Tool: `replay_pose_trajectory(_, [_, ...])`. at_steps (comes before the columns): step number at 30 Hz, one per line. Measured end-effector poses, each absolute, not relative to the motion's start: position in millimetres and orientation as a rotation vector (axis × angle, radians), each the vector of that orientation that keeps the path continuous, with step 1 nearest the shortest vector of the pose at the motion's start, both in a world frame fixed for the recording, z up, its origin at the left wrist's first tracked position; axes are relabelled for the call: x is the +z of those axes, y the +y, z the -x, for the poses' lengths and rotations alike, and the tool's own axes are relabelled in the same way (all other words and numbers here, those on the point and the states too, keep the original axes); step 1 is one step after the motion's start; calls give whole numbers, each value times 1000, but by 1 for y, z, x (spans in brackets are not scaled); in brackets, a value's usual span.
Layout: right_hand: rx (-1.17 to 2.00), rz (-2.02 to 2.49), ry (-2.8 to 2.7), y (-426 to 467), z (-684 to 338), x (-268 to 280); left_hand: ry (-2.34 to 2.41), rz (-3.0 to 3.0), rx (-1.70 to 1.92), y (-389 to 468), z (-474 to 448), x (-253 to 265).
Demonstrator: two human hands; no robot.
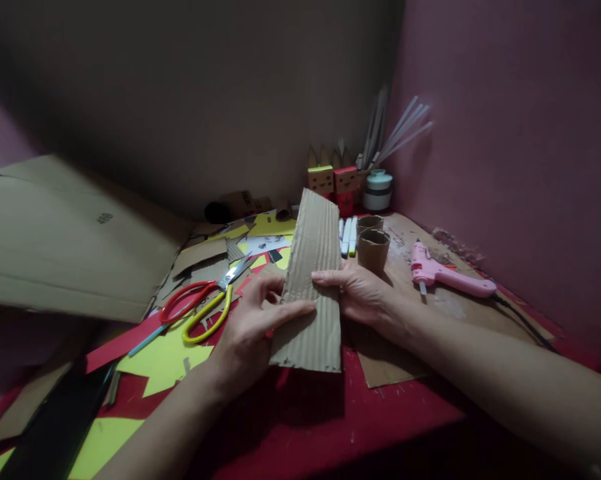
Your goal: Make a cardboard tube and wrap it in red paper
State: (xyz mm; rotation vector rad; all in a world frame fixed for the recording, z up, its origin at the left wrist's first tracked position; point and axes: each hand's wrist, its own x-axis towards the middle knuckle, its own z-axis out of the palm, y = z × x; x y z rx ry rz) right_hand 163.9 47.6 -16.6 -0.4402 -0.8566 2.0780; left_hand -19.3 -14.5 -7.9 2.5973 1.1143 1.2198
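Note:
A long strip of corrugated cardboard [313, 333] is held up in front of me, its ridges running lengthwise. My left hand [248, 327] grips its left edge, thumb on the front face and the other fingers partly hidden behind. On the right edge my right hand [363, 290] pinches it a little higher, thumb across the front. Scissors [220, 293] with one red and one yellow handle lie left of my left hand, blades pointing away. Two short cardboard tubes [373, 250] stand upright beyond my right hand.
A pink glue gun [448, 273] with a black cord lies on a cardboard sheet [388, 363] at right. Yellow paper [163, 360] and scraps cover the left side. Markers [349, 235], box figures [345, 183] and a lidded jar [378, 190] stand behind. A large cardboard panel [70, 240] leans at left.

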Motion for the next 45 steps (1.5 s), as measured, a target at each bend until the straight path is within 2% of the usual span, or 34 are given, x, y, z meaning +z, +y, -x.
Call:
replay_pose_trajectory(2, [2086, 470, -773, 50, -162, -18, 1168, -2896, 1324, -16, 20, -9])
replay_pose_trajectory(5, [2098, 591, -660, 52, -159, -20, 877, -3075, 986, -17, 18, -9])
replay_pose_trajectory(7, [2063, 636, -653, 52, -157, -21, 707, -2999, 886, -17, 14, -10])
replay_pose_trajectory(13, [1973, 583, -994, 40, -150, -26, 738, -2723, 1123, -21, 5, -11])
replay_pose_trajectory(19, [1812, 615, -856, 43, -148, -27, 812, -2285, 1219, -26, 1, -8])
replay_pose_trajectory(27, [1915, 646, -816, 46, -147, -28, 1075, -1784, 1112, -22, 0, -7])
replay_pose_trajectory(33, [1864, 669, -739, 50, -146, -29, 1167, -1857, 1255, -20, 1, -7])
replay_pose_trajectory(38, [1833, 710, -747, 49, -148, -25, 1257, -1683, 1069, -20, 2, -5])
replay_pose_trajectory(45, [1856, 661, -757, 52, -152, -26, 1151, -1611, 1113, -8, 3, -8])
